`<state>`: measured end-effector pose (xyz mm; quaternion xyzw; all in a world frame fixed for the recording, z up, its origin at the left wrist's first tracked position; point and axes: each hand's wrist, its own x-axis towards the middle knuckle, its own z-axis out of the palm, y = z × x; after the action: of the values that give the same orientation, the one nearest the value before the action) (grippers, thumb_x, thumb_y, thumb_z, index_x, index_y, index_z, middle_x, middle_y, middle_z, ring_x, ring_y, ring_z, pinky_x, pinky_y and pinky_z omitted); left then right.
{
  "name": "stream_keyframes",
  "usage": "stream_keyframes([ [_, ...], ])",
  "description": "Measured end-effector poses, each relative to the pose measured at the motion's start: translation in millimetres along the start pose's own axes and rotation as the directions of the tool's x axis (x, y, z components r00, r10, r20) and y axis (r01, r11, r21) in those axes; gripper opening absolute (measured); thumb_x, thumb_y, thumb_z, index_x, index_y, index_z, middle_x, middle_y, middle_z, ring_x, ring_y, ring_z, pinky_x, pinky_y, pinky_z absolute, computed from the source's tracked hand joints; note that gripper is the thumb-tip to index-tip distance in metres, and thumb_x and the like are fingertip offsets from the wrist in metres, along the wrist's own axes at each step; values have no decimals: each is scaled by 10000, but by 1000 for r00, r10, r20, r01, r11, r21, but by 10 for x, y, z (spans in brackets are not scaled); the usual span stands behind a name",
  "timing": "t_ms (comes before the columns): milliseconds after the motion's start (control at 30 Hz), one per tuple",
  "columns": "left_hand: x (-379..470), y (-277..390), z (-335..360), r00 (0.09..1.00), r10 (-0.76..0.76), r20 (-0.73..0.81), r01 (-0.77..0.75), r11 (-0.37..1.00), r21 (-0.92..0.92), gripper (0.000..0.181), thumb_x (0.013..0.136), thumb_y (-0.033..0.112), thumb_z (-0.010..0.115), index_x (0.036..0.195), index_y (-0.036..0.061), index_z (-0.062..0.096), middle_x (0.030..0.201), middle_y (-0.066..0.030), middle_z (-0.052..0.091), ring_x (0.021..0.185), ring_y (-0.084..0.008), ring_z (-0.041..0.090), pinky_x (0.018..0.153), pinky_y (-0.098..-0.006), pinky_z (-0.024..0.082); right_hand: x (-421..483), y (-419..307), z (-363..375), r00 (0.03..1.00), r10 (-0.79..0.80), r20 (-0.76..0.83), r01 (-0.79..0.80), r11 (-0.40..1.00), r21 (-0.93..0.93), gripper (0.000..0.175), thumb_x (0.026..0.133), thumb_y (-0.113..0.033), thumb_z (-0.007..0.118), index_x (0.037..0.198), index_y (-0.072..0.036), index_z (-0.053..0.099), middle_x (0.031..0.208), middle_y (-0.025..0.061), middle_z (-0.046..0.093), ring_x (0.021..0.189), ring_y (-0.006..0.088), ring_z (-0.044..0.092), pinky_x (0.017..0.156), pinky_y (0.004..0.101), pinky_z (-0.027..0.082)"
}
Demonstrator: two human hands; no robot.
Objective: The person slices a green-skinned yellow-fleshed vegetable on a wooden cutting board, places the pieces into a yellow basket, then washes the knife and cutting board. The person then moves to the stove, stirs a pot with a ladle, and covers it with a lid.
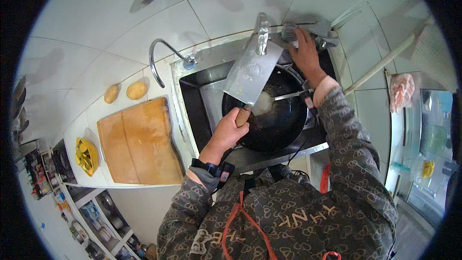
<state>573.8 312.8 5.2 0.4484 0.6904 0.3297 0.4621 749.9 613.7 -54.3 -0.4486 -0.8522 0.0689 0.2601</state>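
My left hand (227, 133) grips the wooden handle of a wide-bladed cleaver (252, 72). The blade is tilted up towards the tap (262, 36) and hangs over a black wok (278, 130) in the steel sink. Inside the wok lies a metal-handled utensil (288, 96); its pale head is partly hidden by the blade. At the sink's back right corner, my right hand (306, 54) has its fingers against a grey cloth (316, 29). Whether they grip it, I cannot tell.
Left of the sink lies a wooden cutting board (144, 144), with two potatoes (136, 90) behind it. A yellow basket (93, 155) of peelings stands beyond the board. A thin curved faucet (153, 61) rises at the sink's back left. A pole (379, 65) leans on the right.
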Motion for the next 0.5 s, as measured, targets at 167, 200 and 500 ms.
stream_keyframes([
  [167,-43,4,-63,994,-47,95,45,999,16,274,782,132,672,953,23,488,777,-132,496,695,-236,482,678,-349,441,231,194,376,988,38,150,-17,990,-142,559,823,-198,651,1345,-166,454,1344,199,449,1145,418,510,967,498,440],
  [200,-38,-5,-60,994,-31,103,30,1000,6,271,777,121,670,956,25,491,782,-135,499,698,-237,488,679,-347,440,232,219,365,973,57,224,-22,988,-153,553,835,-204,644,1351,-171,448,1343,201,452,1154,416,504,976,490,433],
  [500,51,-46,6,997,-30,72,26,998,53,256,750,140,642,941,30,510,815,-187,568,788,-394,576,699,-409,456,-286,-315,-767,990,-69,-126,93,975,202,408,755,-177,699,1140,-73,613,1086,178,600,1019,370,568,871,432,475],
])
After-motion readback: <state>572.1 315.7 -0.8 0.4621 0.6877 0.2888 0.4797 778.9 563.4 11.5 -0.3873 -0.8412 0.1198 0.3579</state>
